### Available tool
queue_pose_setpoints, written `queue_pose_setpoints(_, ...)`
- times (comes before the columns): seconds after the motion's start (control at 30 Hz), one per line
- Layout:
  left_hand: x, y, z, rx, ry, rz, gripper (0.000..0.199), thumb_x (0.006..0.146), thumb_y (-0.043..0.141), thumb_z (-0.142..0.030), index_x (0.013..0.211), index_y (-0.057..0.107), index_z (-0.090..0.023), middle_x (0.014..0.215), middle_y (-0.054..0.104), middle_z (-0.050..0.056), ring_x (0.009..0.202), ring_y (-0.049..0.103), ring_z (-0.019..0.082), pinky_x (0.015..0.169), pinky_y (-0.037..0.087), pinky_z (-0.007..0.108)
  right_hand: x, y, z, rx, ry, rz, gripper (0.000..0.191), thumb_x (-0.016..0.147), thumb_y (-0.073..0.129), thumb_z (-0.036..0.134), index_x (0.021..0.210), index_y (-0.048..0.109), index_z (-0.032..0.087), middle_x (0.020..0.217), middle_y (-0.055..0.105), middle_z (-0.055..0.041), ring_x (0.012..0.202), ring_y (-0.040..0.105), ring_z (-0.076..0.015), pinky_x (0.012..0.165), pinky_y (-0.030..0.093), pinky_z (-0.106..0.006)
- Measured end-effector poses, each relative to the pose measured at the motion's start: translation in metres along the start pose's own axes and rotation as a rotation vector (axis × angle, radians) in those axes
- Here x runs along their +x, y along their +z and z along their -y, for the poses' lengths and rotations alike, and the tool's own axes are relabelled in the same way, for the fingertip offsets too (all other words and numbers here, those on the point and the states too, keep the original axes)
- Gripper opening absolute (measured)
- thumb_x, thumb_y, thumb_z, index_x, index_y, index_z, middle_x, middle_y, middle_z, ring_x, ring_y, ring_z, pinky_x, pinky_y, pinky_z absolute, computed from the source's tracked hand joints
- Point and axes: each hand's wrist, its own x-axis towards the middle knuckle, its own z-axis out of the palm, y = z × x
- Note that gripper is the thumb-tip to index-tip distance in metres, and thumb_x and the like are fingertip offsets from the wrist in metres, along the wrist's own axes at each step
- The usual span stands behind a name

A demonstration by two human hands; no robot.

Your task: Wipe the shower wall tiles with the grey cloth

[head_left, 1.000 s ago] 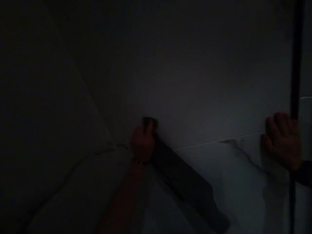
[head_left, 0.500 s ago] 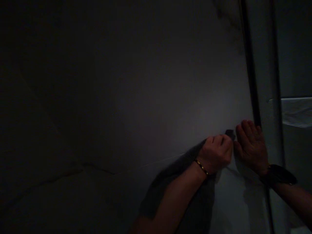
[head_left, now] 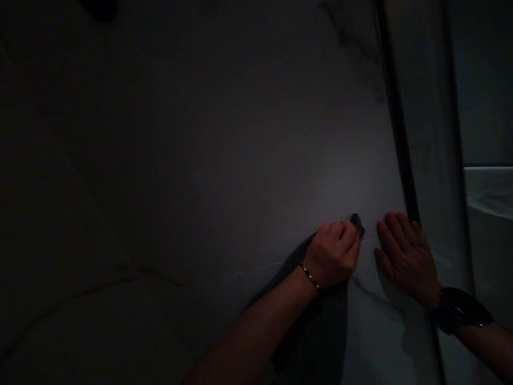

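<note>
My left hand (head_left: 333, 252), with a beaded bracelet at the wrist, is closed round a small dark object (head_left: 358, 224) whose tip shows beyond the fingers. It is at a thin joint line (head_left: 248, 271) on a pale, dimly lit tiled surface (head_left: 240, 160). To its right my right hand (head_left: 409, 258) lies flat on the surface, fingers stretched and holding nothing, beside a dark vertical strip (head_left: 401, 133). A dark watch (head_left: 460, 310) is on the right wrist. What exactly the small object is cannot be made out.
A second dark strip (head_left: 457, 133) runs down the right side. Beyond it hangs something pale and sheet-like (head_left: 491, 195). Dark vein-like marks (head_left: 104, 286) cross the surface at lower left. A dark round shape (head_left: 102, 8) is at the top left.
My left hand has moved left along the joint line with the dark object, widening the gap to my right hand. The view has shifted slightly, and a dark shape now shows at top left.
</note>
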Motion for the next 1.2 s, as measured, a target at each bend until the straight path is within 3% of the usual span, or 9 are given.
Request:
queue_pose_setpoints(0.23,-0.089,-0.051,0.036,0.070,-0.088,0.123,0.024,0.092,0.044,-0.012,0.111,0.059,-0.010,0.093,0.063,0.012,0.075,0.052,0.017,0.063,0.043,0.030,0.000,-0.005,-0.010,0.070,-0.032,0.023,0.055,0.102,0.040,0.033,0.150,0.020,0.015,0.146,0.030,-0.0150,0.134,0.027,-0.0303,0.116,0.016,-0.047)
queue_pose_setpoints(0.3,-0.078,-0.045,0.028,0.071,-0.087,0.085,0.021,0.091,0.046,-0.013,0.106,0.060,-0.009,0.090,0.063,0.012,0.074,0.052,0.016,0.062,0.043,0.029,0.001,-0.005,-0.008,0.071,-0.038,0.011,0.055,0.102,0.040,0.032,0.150,0.021,0.013,0.146,0.030,-0.0157,0.134,0.027,-0.0304,0.116,0.015,-0.046)
queue_pose_setpoints(0.4,-0.026,-0.016,0.006,0.045,-0.044,0.014,0.015,0.091,0.049,-0.017,0.097,0.061,-0.009,0.089,0.063,0.011,0.074,0.053,0.016,0.061,0.041,0.029,0.001,-0.006,-0.006,0.074,-0.061,-0.003,0.055,0.102,0.041,0.032,0.149,0.022,0.012,0.145,0.031,-0.0161,0.134,0.027,-0.0305,0.116,0.016,-0.045)
queue_pose_setpoints(0.5,0.000,-0.003,0.001,0.026,0.029,0.045,0.016,0.093,0.047,-0.022,0.093,0.060,-0.011,0.092,0.064,0.010,0.074,0.054,0.015,0.061,0.040,0.029,0.001,-0.009,-0.008,0.138,0.000,0.028,0.052,0.104,0.038,0.037,0.150,0.022,0.020,0.145,0.032,-0.0119,0.133,0.030,-0.0291,0.115,0.018,-0.046)
queue_pose_setpoints(0.7,-0.072,-0.047,0.034,0.048,-0.045,0.115,0.020,0.092,0.046,-0.015,0.107,0.057,-0.010,0.091,0.064,0.010,0.072,0.052,0.015,0.061,0.043,0.029,0.000,-0.012,-0.013,0.181,-0.018,0.039,0.052,0.103,0.040,0.038,0.150,0.021,0.024,0.145,0.032,-0.0101,0.133,0.030,-0.0280,0.115,0.020,-0.044)
queue_pose_setpoints(0.77,-0.068,-0.043,0.029,0.059,-0.054,0.082,0.017,0.091,0.049,-0.014,0.103,0.059,-0.009,0.089,0.063,0.010,0.071,0.052,0.016,0.060,0.042,0.029,-0.001,-0.011,-0.013,0.169,-0.019,0.036,0.052,0.103,0.039,0.037,0.150,0.020,0.023,0.145,0.032,-0.0107,0.133,0.030,-0.0286,0.115,0.019,-0.045)
queue_pose_setpoints(0.9,-0.013,-0.009,0.004,0.030,0.001,-0.007,0.012,0.090,0.052,-0.019,0.089,0.060,-0.011,0.088,0.062,0.009,0.071,0.052,0.015,0.058,0.038,0.030,-0.002,-0.010,-0.014,0.173,-0.007,0.045,0.052,0.103,0.040,0.039,0.150,0.021,0.024,0.146,0.032,-0.0103,0.133,0.030,-0.0291,0.115,0.020,-0.046)
queue_pose_setpoints(0.97,-0.004,-0.005,0.003,0.014,0.030,0.019,0.014,0.091,0.050,-0.021,0.092,0.060,-0.011,0.089,0.062,0.008,0.072,0.052,0.015,0.058,0.037,0.030,-0.002,-0.011,-0.016,0.182,-0.007,0.057,0.052,0.103,0.040,0.039,0.150,0.022,0.025,0.145,0.033,-0.0098,0.133,0.031,-0.0286,0.114,0.021,-0.046)
queue_pose_setpoints(1.2,-0.075,-0.051,0.035,0.073,-0.080,0.117,0.023,0.092,0.043,-0.014,0.108,0.058,-0.008,0.092,0.062,0.012,0.074,0.052,0.016,0.063,0.043,0.029,-0.002,-0.009,-0.018,0.201,-0.031,0.036,0.052,0.104,0.039,0.039,0.150,0.022,0.023,0.145,0.033,-0.0097,0.133,0.030,-0.0270,0.115,0.019,-0.042)
